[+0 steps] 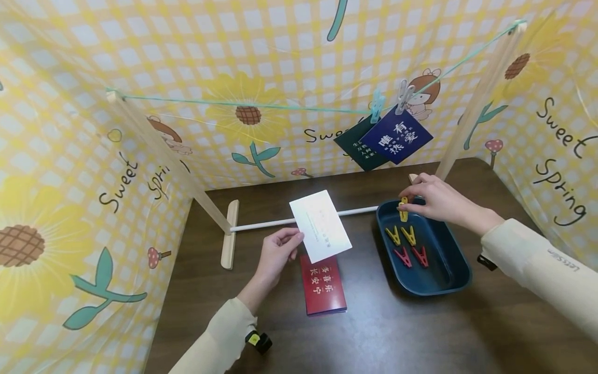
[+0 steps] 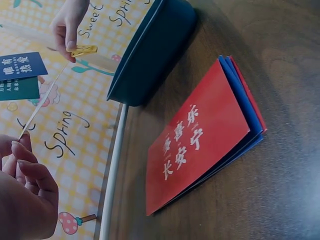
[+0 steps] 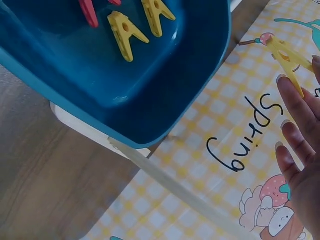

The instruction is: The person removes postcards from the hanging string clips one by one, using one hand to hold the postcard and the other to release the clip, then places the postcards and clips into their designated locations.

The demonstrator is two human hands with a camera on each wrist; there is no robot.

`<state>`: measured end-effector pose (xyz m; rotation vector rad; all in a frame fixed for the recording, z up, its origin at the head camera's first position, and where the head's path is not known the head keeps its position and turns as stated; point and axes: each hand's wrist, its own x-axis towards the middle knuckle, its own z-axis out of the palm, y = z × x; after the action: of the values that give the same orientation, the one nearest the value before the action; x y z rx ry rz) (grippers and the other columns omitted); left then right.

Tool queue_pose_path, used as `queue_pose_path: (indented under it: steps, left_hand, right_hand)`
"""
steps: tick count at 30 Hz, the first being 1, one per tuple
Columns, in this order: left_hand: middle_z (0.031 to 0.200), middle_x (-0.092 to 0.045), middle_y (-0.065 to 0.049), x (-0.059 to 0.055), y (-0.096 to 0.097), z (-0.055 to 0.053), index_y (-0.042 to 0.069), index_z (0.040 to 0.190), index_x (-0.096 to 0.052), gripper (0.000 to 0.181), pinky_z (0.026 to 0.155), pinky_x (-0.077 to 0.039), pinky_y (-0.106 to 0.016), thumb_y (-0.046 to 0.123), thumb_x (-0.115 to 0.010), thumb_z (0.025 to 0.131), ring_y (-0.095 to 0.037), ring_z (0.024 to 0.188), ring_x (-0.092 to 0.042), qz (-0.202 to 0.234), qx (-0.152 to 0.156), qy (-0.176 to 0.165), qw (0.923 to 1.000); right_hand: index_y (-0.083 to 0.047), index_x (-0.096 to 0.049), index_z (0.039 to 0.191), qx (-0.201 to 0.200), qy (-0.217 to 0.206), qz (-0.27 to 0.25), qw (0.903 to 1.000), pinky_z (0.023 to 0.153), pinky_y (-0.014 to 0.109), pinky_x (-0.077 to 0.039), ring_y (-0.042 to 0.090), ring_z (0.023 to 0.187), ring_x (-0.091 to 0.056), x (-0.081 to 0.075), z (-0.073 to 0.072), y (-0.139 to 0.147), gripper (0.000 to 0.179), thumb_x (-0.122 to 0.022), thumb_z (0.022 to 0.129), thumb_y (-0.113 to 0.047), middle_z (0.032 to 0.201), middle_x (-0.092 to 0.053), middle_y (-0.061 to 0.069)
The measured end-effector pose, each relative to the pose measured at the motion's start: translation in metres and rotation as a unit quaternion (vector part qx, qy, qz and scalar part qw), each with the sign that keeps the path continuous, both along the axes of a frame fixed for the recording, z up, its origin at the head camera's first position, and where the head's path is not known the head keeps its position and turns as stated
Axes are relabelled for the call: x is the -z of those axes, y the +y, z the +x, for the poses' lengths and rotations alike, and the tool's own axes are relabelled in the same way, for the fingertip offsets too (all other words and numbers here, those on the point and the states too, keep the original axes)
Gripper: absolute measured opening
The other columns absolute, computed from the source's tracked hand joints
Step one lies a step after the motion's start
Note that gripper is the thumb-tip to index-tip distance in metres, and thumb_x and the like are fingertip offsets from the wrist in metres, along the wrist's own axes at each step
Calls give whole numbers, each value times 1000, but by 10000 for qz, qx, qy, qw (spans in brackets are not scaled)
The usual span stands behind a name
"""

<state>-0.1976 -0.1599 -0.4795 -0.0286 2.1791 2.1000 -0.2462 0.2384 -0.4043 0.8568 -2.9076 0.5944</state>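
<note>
My left hand (image 1: 277, 252) pinches a card (image 1: 321, 226) by its lower left edge, its white side with faint print facing up. Below it on the table lies a stack of cards, a red card (image 1: 322, 285) with white characters on top. Over the far edge of a dark blue bin (image 1: 439, 270), my right hand (image 1: 432, 197) holds a yellow clothespin (image 1: 404, 209) between thumb and fingers; the right wrist view shows this clothespin (image 3: 285, 57) at the fingertips. Two more yellow clothespins (image 1: 401, 236) and two red clothespins (image 1: 412, 256) lie in the bin.
A green string (image 1: 243, 104) runs between two wooden posts (image 1: 168, 161). Near its right side hang a dark green card (image 1: 359, 145) and a blue card (image 1: 397, 135), clipped by a light blue clothespin (image 1: 376, 106) and a clear one (image 1: 404, 97). A white rod (image 1: 266, 224) joins the posts' feet.
</note>
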Motion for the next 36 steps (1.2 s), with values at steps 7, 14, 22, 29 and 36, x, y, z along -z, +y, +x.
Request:
queue_pose_path:
  steps: [7, 14, 22, 29, 36]
  left_hand:
    - [69, -64, 1, 10, 0, 5, -8, 112, -71, 22, 51, -38, -22, 10, -72, 99, -7, 51, -48, -33, 75, -113, 9999]
    - [70, -63, -1, 17, -3, 9, -5, 111, -73, 23, 51, -39, -23, 14, -73, 98, -10, 53, -48, -95, 136, -305, 9994]
    - [67, -62, -2, 22, -6, 9, -6, 111, -73, 22, 50, -39, -23, 12, -73, 99, -9, 52, -47, -167, 71, -389, 9991]
    - [66, -60, -4, 30, -11, 13, -6, 111, -73, 23, 51, -40, -24, 14, -73, 99, -10, 52, -48, -206, 37, -536, 9983]
    - [63, -57, -1, 42, -13, 19, -5, 110, -73, 23, 49, -40, -21, 14, -74, 98, -9, 52, -47, -295, 57, -694, 9971]
  right_hand:
    - [-8, -80, 111, 101, -96, 74, 9999, 79, 43, -46, 25, 99, -54, 9, 1, 3, 28, -81, 92, -30, 94, -70, 1]
    - [-7, -80, 109, 94, -109, 122, 9998, 78, 41, -45, 25, 95, -54, 14, 4, 5, 27, -81, 92, -28, 90, -68, 0]
    - [-6, -80, 106, -19, 14, 34, 10000, 73, 38, -46, 21, 90, -53, 25, 4, 11, 24, -83, 91, -25, 86, -67, -2]
    - [-5, -80, 107, 17, -93, 55, 9999, 74, 39, -48, 21, 91, -53, 30, 5, 12, 25, -82, 91, -24, 87, -68, -1]
    - [-4, -79, 107, 93, -226, 148, 9996, 73, 38, -49, 22, 89, -53, 36, 7, 14, 26, -82, 91, -24, 88, -68, 0]
